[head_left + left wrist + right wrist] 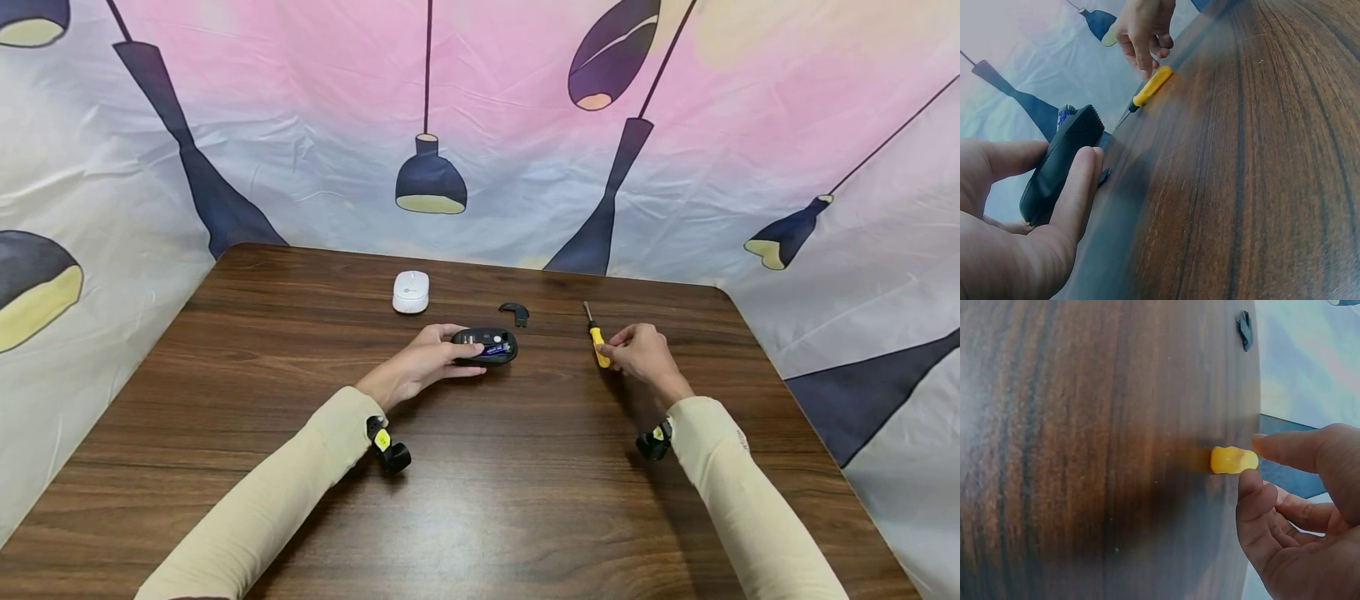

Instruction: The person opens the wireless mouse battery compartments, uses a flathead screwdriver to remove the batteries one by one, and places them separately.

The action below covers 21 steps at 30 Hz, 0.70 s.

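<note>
While the left hand (422, 364) holds an upturned black mouse (489, 337) mid-frame, battery (497, 350) showing, the right hand (643, 354), fingers narrowly parted, meets a yellow screwdriver (597, 337) right of centre; whether pinching, I cannot tell.

the table (465, 533) has a wood-grain top, smooth and semi-glossy, with a soft glare on it. behind hangs a printed cloth backdrop (315, 108), smooth but creased, with a faint sheen. the white computer mouse (411, 292) looks like smooth, lightly glossy plastic; the black computer mouse (1054, 175) is matt plastic with a finely ribbed patch at one end. its blue battery (495, 350) has a shiny wrapper. the screwdriver (597, 340) pairs a smooth, glossy yellow plastic handle with a metal shaft (587, 312). the sleeves (300, 471) are matt, soft-looking cloth.
</note>
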Motion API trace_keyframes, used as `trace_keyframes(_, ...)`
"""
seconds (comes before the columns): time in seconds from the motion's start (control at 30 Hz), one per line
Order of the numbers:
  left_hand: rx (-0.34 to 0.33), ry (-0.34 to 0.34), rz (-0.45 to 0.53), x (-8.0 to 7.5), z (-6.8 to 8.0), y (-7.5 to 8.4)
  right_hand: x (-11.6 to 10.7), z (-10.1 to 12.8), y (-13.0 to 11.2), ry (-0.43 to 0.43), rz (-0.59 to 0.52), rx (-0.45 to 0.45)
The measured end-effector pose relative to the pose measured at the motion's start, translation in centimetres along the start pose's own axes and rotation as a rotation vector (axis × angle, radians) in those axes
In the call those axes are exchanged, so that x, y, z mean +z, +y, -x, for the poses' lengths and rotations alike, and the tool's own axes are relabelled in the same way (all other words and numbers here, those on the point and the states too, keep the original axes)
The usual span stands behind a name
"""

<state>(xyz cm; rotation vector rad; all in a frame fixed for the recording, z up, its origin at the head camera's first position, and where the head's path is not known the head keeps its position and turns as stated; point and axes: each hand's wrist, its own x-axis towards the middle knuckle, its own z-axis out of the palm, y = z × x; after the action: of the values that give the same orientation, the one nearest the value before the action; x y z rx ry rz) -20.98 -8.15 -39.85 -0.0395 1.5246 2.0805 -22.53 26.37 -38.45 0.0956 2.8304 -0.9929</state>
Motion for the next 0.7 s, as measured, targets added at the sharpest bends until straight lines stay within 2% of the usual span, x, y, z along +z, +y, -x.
trace_keyframes(0.2,-0.001,-0.007,0.002,0.0,-0.1,0.0,-0.4,0.6,-0.2,-0.016,-0.007,-0.016)
trace_keyframes(0.7,0.003,-0.001,-0.008,0.1,0.0,0.1,0.4,1.7,-2.0,-0.038,0.053,-0.114)
